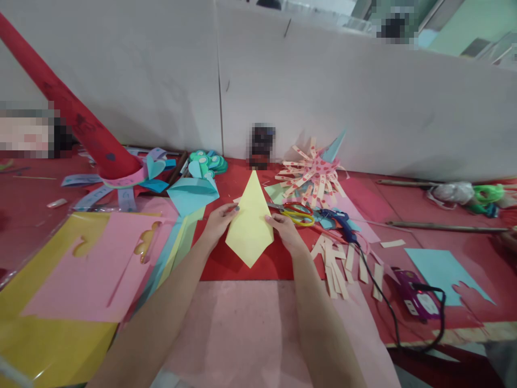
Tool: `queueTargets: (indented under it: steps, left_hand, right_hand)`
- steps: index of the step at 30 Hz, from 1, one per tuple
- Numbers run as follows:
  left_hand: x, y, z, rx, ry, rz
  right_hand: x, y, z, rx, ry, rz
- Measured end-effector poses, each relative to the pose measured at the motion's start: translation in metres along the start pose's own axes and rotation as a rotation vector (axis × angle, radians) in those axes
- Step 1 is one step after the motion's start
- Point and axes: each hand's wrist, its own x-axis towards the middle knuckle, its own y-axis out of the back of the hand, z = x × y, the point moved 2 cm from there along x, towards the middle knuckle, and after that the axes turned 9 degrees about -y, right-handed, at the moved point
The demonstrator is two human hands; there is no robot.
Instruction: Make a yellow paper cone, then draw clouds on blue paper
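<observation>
While hands (221,220) hold yellow paper (251,226), fingers (230,208) partly hidden, forearms (180,299) cropped

The pale yellow kite-shaped paper (251,226) sits mid-view, its narrow tip pointing away and blunt corner nearest.

A paper-craft workspace, shown by a glue gun (342,220), scissors (299,216) left of it and paper strips (336,272) in front.
</observation>
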Motion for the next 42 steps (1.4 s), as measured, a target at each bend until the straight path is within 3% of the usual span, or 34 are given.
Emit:
queueTargets:
  steps: [7,11,16,24,28,31,42]
  left_hand:
    - [-0.006,-0.002,0.006,0.013,0.040,-0.265]
    - [-0.005,-0.002,0.006,0.081,0.033,-0.266]
    - [-0.004,-0.004,0.001,0.115,-0.048,-0.365]
    - [-0.004,-0.002,-0.005,0.217,-0.058,-0.356]
    - [-0.003,-0.002,-0.002,0.123,-0.005,-0.282]
    - [-0.003,-0.002,0.001,0.087,0.021,-0.230]
    - [-0.004,-0.003,0.003,0.088,0.031,-0.236]
  right_hand:
    - [0.001,0.000,0.002,-0.242,-0.003,0.036]
    - [0.004,0.000,0.004,-0.316,0.029,0.096]
    - [0.005,0.003,0.002,-0.339,0.077,0.177]
    - [0.004,0.003,-0.001,-0.312,0.133,0.200]
    - [0.007,0.012,-0.004,-0.245,0.241,0.360]
    - [0.009,0.020,-0.002,-0.102,0.215,0.452]
    - [0.001,0.023,-0.009,-0.132,0.233,0.523]
